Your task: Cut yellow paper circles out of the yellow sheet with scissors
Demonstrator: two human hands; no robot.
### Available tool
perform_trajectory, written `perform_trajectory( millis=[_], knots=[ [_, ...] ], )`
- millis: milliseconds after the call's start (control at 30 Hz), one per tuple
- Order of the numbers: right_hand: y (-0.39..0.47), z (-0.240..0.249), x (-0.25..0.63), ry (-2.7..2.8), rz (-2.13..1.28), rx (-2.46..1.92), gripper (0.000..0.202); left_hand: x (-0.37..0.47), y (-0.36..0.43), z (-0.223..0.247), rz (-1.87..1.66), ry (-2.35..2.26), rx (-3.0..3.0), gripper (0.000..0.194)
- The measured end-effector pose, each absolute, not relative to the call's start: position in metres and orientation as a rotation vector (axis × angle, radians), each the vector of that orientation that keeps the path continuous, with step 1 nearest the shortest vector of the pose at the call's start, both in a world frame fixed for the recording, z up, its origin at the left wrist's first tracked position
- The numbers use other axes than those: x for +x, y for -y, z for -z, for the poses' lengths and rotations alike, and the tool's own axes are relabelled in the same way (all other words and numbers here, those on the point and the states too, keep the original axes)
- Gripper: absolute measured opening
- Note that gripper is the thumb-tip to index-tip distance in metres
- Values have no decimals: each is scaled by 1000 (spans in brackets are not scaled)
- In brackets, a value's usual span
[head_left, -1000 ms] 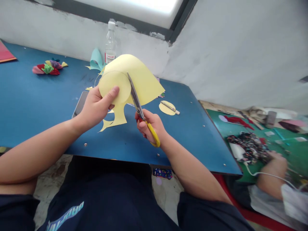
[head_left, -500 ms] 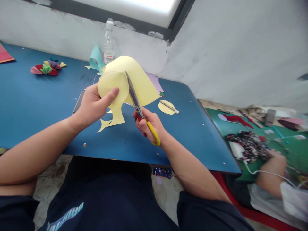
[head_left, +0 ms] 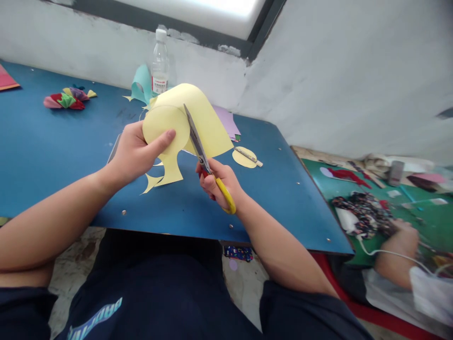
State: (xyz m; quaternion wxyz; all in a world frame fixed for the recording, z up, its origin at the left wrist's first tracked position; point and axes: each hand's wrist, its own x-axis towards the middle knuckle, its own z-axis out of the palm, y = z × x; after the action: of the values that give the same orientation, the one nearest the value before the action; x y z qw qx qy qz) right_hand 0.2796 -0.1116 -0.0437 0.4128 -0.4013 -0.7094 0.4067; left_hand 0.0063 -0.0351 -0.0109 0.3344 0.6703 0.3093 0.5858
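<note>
My left hand (head_left: 136, 148) pinches a sheet of yellow paper (head_left: 203, 115) above the blue table, thumb on top and fingers underneath. A round, disc-like part of the paper lies under that thumb, with curved cut edges and a ragged strip hanging below. In my right hand (head_left: 219, 182) is a pair of scissors (head_left: 198, 144) with yellow and red handles. Its blades point up and away, against the right edge of the round part. To the right, a yellow paper circle (head_left: 242, 161) lies on the table with a slim pen-like tool (head_left: 247, 156) across it.
A clear plastic bottle (head_left: 160, 61) and curled light-blue paper (head_left: 141, 85) stand by the wall. Purple paper (head_left: 226, 122) lies behind the yellow sheet. Colourful folded pieces (head_left: 69, 99) sit at the left. A person's arm (head_left: 399, 252) rests by a cluttered green table (head_left: 318, 174) at the right.
Almost nothing differs. The yellow sheet's right corner has shifted slightly left and down, while both hands and the scissors keep nearly the same place.
</note>
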Motion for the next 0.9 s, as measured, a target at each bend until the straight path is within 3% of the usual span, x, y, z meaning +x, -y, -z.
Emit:
perform_trajectory(
  millis=[333,633,900],
  knots=[
    [113,42,280,1769,-1034,-1007,91,2,32,11,-1536,-813,1785,64],
    [112,43,281,1749,-1041,-1026,95,9,29,5,-1527,-746,1642,83],
    [113,44,281,1745,-1039,-1034,96,11,25,5,-1545,-713,1611,87]
  ],
)
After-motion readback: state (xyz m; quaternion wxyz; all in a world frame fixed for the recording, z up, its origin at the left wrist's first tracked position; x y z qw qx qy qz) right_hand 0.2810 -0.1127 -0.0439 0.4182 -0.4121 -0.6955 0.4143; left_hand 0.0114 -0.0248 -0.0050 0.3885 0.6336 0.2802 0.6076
